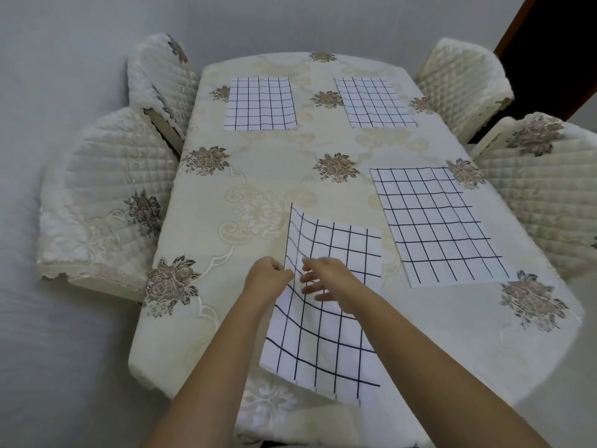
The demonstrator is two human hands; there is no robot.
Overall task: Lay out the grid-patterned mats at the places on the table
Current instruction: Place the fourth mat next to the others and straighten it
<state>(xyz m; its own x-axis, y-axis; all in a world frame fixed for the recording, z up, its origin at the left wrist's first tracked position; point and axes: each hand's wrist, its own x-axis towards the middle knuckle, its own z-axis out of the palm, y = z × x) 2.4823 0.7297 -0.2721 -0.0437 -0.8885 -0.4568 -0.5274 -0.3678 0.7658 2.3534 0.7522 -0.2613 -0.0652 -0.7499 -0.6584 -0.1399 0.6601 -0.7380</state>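
scene: a dining bench (265, 176) covered by a cream tablecloth (206, 240) with brown flower motifs is seen from above, at its near end.
held mat: a white mat with a dark grid (326, 344) is held over the near middle of the bench; it is bowed, its far left corner is raised off the cloth, and its near end reaches the bench's near edge.
left hand: the left hand (269, 276) is set at the mat's left edge, its fingers (281, 270) curled and the edge pinched between them.
right hand: the right hand (326, 279) is held over the mat's middle, its fingers (311, 279) spread and nearly straight, nothing gripped; whether the cloth is pressed cannot be told, as the fingers are blurred.
far-left mat: a grid mat (260, 104) is laid flat at the far left place.
far-right mat: a grid mat (374, 102) is laid flat at the far right place, well apart from the far-left mat.
near-right mat: a larger-looking grid mat (436, 224) is laid flat at the near right place, just beside the held mat.
chairs: four chairs in quilted cream covers are drawn up to the bench, two on the left (103, 195) (161, 82) and two on the right (542, 195) (462, 82).
surroundings: a pale grey floor (48, 350) is seen around the bench, and a dark doorway (562, 43) at the upper right.
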